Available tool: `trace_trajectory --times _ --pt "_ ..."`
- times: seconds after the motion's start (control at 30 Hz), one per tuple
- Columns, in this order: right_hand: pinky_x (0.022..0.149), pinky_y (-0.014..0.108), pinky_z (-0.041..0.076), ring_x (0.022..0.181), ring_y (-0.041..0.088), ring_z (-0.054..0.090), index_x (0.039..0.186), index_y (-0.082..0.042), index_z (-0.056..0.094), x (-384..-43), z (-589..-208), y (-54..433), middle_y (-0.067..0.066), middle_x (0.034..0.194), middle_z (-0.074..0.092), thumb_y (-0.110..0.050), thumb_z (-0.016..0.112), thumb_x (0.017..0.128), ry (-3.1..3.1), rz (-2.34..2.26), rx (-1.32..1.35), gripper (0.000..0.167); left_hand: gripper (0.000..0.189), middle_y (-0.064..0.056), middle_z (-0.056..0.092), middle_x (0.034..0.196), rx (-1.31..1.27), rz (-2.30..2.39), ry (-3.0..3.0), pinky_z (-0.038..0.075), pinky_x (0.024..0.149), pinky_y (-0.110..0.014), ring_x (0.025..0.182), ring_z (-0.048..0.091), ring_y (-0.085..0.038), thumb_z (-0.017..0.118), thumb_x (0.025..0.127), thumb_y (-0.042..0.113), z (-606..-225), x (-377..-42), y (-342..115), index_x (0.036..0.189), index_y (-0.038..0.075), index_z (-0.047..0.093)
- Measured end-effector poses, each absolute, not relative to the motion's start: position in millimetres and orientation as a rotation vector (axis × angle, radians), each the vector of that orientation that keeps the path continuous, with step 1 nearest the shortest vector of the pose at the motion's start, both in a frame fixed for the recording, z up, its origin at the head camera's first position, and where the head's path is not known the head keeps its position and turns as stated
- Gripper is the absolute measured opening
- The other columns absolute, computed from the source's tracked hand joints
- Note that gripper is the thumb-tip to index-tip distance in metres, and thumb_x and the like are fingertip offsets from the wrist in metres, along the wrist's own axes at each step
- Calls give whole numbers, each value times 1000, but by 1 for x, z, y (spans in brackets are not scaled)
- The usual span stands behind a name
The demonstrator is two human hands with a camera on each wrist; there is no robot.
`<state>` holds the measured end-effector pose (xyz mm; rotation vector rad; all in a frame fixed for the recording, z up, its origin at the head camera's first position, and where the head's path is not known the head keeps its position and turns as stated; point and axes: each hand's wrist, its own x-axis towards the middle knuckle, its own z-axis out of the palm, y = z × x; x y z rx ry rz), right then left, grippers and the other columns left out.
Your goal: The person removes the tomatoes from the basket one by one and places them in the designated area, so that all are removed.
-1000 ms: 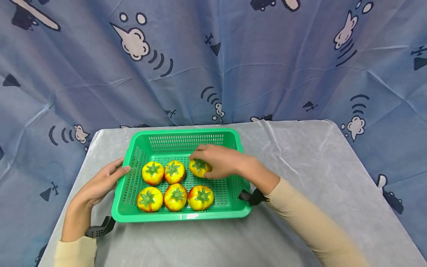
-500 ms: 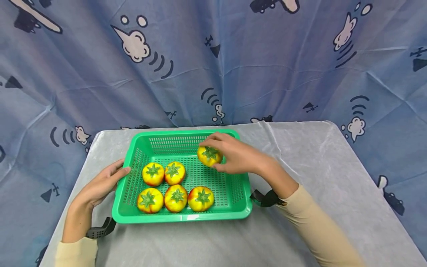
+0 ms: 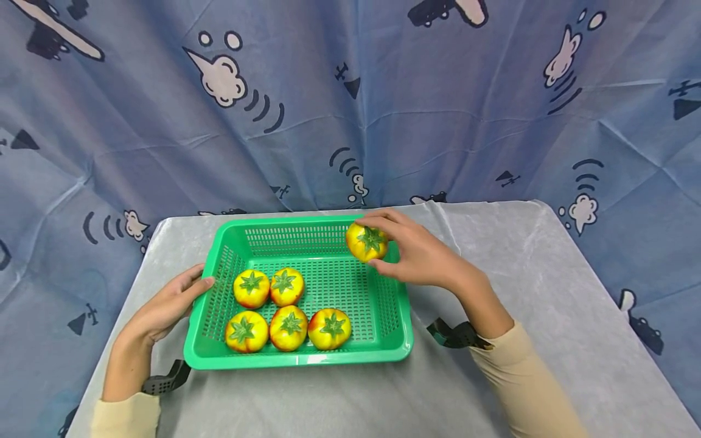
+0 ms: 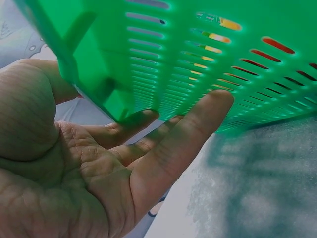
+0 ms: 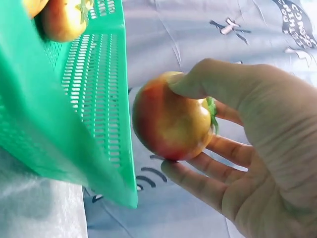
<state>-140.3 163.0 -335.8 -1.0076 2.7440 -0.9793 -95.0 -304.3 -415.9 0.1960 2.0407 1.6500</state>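
Hands: right hand [image 3: 421, 255] grips tomato [image 3: 367, 242] | left hand [image 3: 164, 304] flat against basket [image 3: 298, 359]

Grey-clothed table [image 3: 520, 286] carries seemingly only green basket [image 3: 298, 359].

Head view above, wrists beside basket [image 3: 298, 359]

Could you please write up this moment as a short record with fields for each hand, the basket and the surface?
right hand: right hand grips a yellow-red tomato, lifted above the basket's far right corner
left hand: left hand rests with straight fingers against the basket's left wall
basket: green slotted basket, five tomatoes inside, two in the far row, three in the near row
surface: table under a grey cloth
backdrop: blue patterned curtain
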Motion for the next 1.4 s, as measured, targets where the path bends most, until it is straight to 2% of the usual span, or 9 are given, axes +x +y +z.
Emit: trace_trajectory --times 0.1,0.23,0.4,0.5,0.67,0.73,0.97,1.4 --pt "103 47 58 134 27 56 154 -14 54 -138 -339 172 9 158 48 -12 82 91 2758 -1055 -970 69 70 -21 62 138 197 1652 2033 67 86 -39 106 77 -14 38 117 27 -415 -95 -304 166 -9 3" --pt "97 45 60 132 25 57 155 -14 53 -134 -344 184 8 157 49 -7 82 90 2793 -1142 -922 72 70 -12 66 134 193 1658 2024 67 86 -40 106 77 -15 38 117 27 -415 -95 -304 166 -8 3" --pt "101 53 61 134 29 56 154 -14 53 -130 -350 197 10 155 50 -7 82 90 2837 -1213 -828 71 69 -2 69 128 180 1666 2021 67 86 -39 105 77 -14 39 117 28 -415 -94 -303 166 -9 5" --pt "102 58 61 134 33 57 154 -13 53 -130 -355 203 12 154 50 -6 83 90 2865 -1236 -780 71 70 -5 68 129 186 1666 2022 67 86 -39 105 77 -15 39 117 28 -414 -94 -303 166 -9 4" --pt "100 60 61 136 34 55 153 -14 54 -129 -366 212 13 153 52 -5 83 89 2920 -1270 -709 71 70 -20 61 138 193 1657 2048 67 87 -38 106 77 -14 38 117 29 -415 -96 -301 166 -7 4" --pt "99 61 61 137 35 55 153 -13 54 -128 -371 216 14 153 52 -4 83 89 2940 -1287 -682 71 70 -23 59 141 194 1649 2051 67 87 -37 107 76 -13 39 117 29 -415 -96 -301 167 -7 4" --pt "96 65 61 134 38 55 153 -10 53 -129 -379 223 19 151 52 -2 81 89 3008 -1309 -658 71 69 -10 65 132 192 1648 2045 68 85 -39 104 77 -15 38 118 27 -413 -94 -305 166 -8 4" --pt "99 63 59 134 42 53 155 -5 51 -134 -397 235 24 151 48 -2 81 90 3013 -1253 -561 72 71 0 67 130 208 1641 2035 67 87 -39 106 77 -16 38 118 30 -417 -93 -304 166 -7 3"
